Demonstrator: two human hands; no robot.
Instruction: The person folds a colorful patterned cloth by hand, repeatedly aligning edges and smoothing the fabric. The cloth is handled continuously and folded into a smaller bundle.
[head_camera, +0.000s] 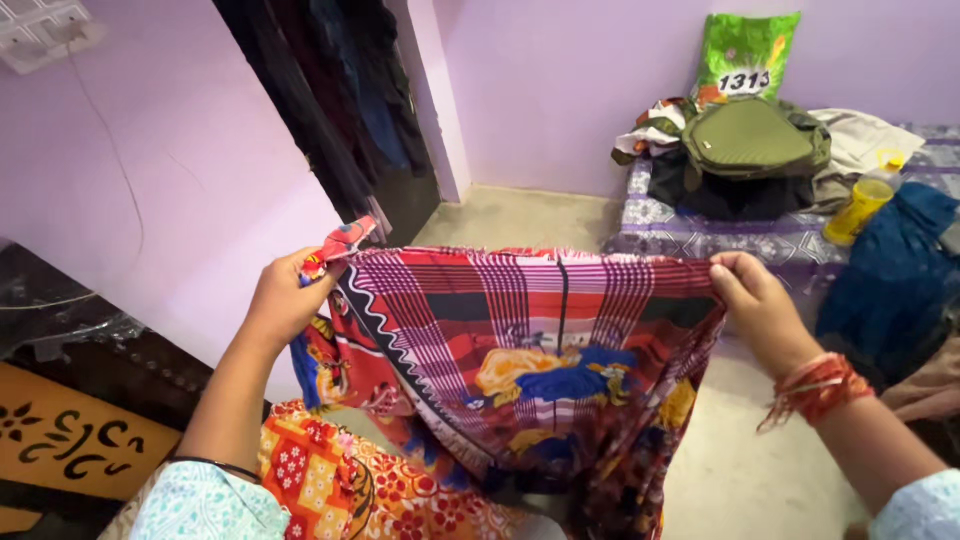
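left hand (283, 300): raised about chest height, fingers pinched shut, knuckles facing the camera
right hand (757, 300): up at the same level, fingers curled closed in a pinch
arms: both stretched forward, spread wide apart

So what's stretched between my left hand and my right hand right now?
In the head view, the top edge of a red checked cloth with yellow and blue flowers spans from the left hand to the right hand, each gripping a corner.

I am facing lilac walls (560, 90) and a pale concrete floor (520, 215), with a patterned mattress (700, 235) lying to my right.
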